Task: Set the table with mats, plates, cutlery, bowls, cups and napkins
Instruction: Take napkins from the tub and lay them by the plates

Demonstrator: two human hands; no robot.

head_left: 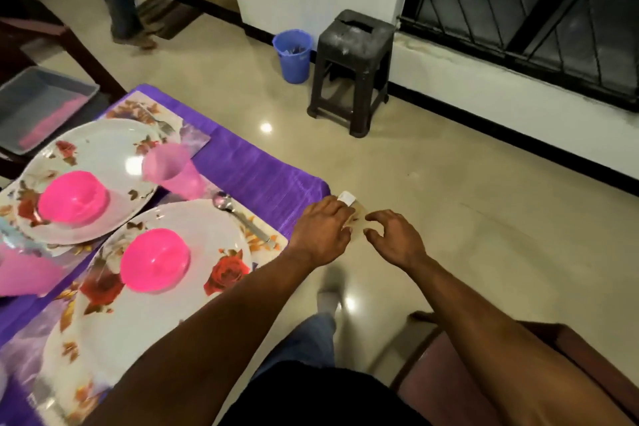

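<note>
Both hands pinch a small napkin (pixel 356 218) past the tabletop (pixel 249 169) corner: left hand (pixel 323 232), right hand (pixel 394 235), each grip narrow.

No readable text — no labels, brands, numbers.

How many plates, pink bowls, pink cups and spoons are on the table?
Plates: 2
Pink bowls: 2
Pink cups: 2
Spoons: 1
Total: 7

Blurred pale napkin (pixel 358 218) between hands
</note>
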